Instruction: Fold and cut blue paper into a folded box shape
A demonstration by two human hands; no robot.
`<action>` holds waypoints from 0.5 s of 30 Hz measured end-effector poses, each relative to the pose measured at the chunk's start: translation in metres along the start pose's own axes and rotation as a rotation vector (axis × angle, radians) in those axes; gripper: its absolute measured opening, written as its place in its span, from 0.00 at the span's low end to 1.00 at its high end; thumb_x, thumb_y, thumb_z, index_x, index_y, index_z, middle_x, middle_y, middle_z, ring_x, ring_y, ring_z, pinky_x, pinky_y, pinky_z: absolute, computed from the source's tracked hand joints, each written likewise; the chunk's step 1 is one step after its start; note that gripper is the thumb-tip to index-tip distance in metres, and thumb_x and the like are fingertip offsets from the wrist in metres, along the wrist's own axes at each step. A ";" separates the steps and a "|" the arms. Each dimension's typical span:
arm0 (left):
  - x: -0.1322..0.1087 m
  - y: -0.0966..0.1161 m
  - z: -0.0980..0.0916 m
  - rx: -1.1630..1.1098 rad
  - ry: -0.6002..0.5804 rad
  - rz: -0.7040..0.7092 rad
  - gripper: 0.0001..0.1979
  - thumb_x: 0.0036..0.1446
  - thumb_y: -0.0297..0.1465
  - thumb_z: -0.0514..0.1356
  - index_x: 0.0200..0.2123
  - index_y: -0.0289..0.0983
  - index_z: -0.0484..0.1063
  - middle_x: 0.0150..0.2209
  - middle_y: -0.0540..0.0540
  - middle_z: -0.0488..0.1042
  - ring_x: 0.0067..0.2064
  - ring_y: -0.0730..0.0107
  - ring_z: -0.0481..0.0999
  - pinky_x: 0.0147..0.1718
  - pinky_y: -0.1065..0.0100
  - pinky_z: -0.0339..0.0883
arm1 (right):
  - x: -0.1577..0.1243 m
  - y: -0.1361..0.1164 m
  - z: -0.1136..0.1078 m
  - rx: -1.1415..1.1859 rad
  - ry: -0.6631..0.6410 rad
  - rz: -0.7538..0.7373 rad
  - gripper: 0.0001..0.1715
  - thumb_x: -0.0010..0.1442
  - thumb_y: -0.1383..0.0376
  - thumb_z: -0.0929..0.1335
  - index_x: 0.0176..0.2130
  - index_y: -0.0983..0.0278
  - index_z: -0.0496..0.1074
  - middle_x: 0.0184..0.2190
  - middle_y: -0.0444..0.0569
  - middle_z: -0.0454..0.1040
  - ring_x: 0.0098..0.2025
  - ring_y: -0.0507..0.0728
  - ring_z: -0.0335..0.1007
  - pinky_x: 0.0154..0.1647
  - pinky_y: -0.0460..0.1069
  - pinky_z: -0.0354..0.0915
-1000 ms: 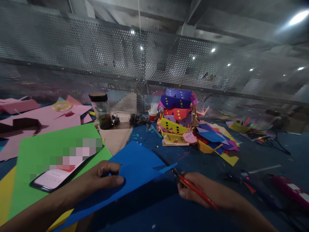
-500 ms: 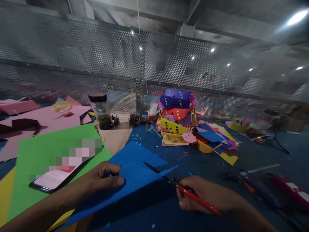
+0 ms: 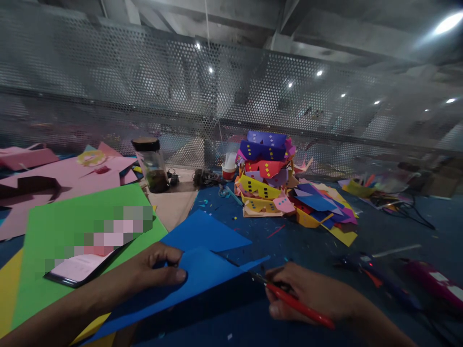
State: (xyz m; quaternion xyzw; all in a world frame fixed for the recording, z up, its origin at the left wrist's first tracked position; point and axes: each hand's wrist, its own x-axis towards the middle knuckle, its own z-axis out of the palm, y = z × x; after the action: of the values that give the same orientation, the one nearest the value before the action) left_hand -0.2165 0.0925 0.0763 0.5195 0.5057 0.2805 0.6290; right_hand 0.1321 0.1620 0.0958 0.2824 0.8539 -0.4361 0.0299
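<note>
My left hand (image 3: 162,265) pinches a sheet of blue paper (image 3: 206,272) between thumb and fingers near its left side. In my right hand (image 3: 296,291) is a pair of scissors (image 3: 298,304) with red handles, the fingers closed round them. The blades meet the paper's right side, where a narrow strip stands partly parted from the sheet. Another blue paper piece (image 3: 210,229) lies flat just behind. Under my left forearm, a phone (image 3: 85,267) rests on a green sheet (image 3: 47,241), part of its screen pixelated.
A pile of folded colored paper pieces (image 3: 265,168) stands at the back centre, loose paper beside it. Left of it are a lidded jar (image 3: 152,166) and a red-and-white cup (image 3: 228,171). A glue gun (image 3: 376,277) and a magenta object (image 3: 432,279) lie at right. Perforated metal panels stand behind.
The scissors' blades have closed further on the blue paper, and the strip has lifted slightly. My left hand has stayed almost in place.
</note>
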 end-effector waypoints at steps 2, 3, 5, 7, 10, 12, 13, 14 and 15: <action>0.000 0.000 0.000 0.007 -0.004 -0.007 0.14 0.52 0.44 0.70 0.27 0.40 0.80 0.24 0.50 0.78 0.25 0.69 0.75 0.27 0.73 0.68 | 0.001 0.000 0.000 0.007 -0.012 -0.008 0.21 0.61 0.54 0.70 0.28 0.64 0.62 0.31 0.41 0.64 0.30 0.49 0.57 0.30 0.45 0.54; 0.000 0.001 0.000 0.012 -0.008 -0.011 0.13 0.52 0.44 0.70 0.27 0.40 0.80 0.24 0.51 0.78 0.25 0.69 0.75 0.26 0.73 0.68 | 0.001 0.000 -0.001 0.010 -0.018 -0.011 0.21 0.61 0.54 0.70 0.27 0.63 0.60 0.31 0.41 0.63 0.30 0.49 0.56 0.29 0.45 0.54; -0.001 0.002 0.000 0.017 -0.017 -0.021 0.12 0.52 0.43 0.70 0.27 0.40 0.80 0.23 0.51 0.77 0.24 0.71 0.74 0.25 0.74 0.66 | 0.002 0.000 -0.002 0.022 -0.034 -0.001 0.22 0.61 0.55 0.70 0.26 0.63 0.59 0.29 0.40 0.61 0.28 0.48 0.54 0.28 0.45 0.53; -0.001 0.004 0.000 0.017 -0.016 -0.031 0.11 0.51 0.41 0.70 0.26 0.40 0.79 0.22 0.52 0.76 0.23 0.71 0.73 0.24 0.74 0.65 | 0.002 0.001 -0.002 0.026 -0.038 0.014 0.22 0.61 0.55 0.70 0.26 0.63 0.58 0.28 0.40 0.60 0.28 0.48 0.54 0.28 0.45 0.52; -0.002 0.005 0.001 0.005 0.000 -0.049 0.10 0.50 0.39 0.71 0.26 0.40 0.79 0.23 0.51 0.77 0.23 0.71 0.73 0.25 0.74 0.65 | 0.001 0.002 -0.002 0.016 -0.012 0.017 0.23 0.60 0.54 0.71 0.26 0.63 0.59 0.29 0.41 0.61 0.29 0.49 0.54 0.29 0.45 0.53; -0.003 0.006 0.002 -0.003 -0.002 -0.056 0.10 0.49 0.39 0.71 0.26 0.39 0.79 0.23 0.51 0.77 0.23 0.71 0.73 0.25 0.74 0.65 | 0.001 0.004 -0.001 0.012 0.007 0.016 0.22 0.60 0.54 0.71 0.26 0.63 0.60 0.30 0.42 0.62 0.30 0.50 0.55 0.29 0.45 0.54; -0.003 0.006 0.002 -0.006 -0.005 -0.061 0.10 0.49 0.39 0.71 0.26 0.39 0.79 0.23 0.51 0.77 0.23 0.71 0.73 0.25 0.74 0.65 | 0.001 0.005 0.000 0.012 0.008 0.018 0.22 0.60 0.54 0.71 0.26 0.63 0.61 0.30 0.42 0.62 0.30 0.50 0.56 0.29 0.45 0.54; -0.003 0.006 0.002 -0.010 -0.008 -0.064 0.09 0.49 0.39 0.71 0.25 0.40 0.79 0.23 0.51 0.77 0.22 0.72 0.72 0.25 0.74 0.65 | 0.001 0.006 0.000 0.012 0.008 0.022 0.21 0.60 0.54 0.71 0.26 0.63 0.62 0.30 0.42 0.63 0.30 0.50 0.56 0.29 0.45 0.55; -0.003 0.006 0.002 -0.015 -0.010 -0.065 0.09 0.49 0.38 0.71 0.25 0.40 0.79 0.22 0.52 0.77 0.22 0.73 0.72 0.24 0.74 0.64 | 0.001 0.007 0.000 0.012 0.009 0.026 0.21 0.60 0.53 0.71 0.27 0.64 0.63 0.30 0.43 0.64 0.30 0.50 0.57 0.29 0.45 0.55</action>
State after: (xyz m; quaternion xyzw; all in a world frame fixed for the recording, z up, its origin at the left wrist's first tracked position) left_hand -0.2142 0.0911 0.0828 0.4995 0.5169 0.2611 0.6443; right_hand 0.1348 0.1652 0.0905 0.2957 0.8477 -0.4394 0.0302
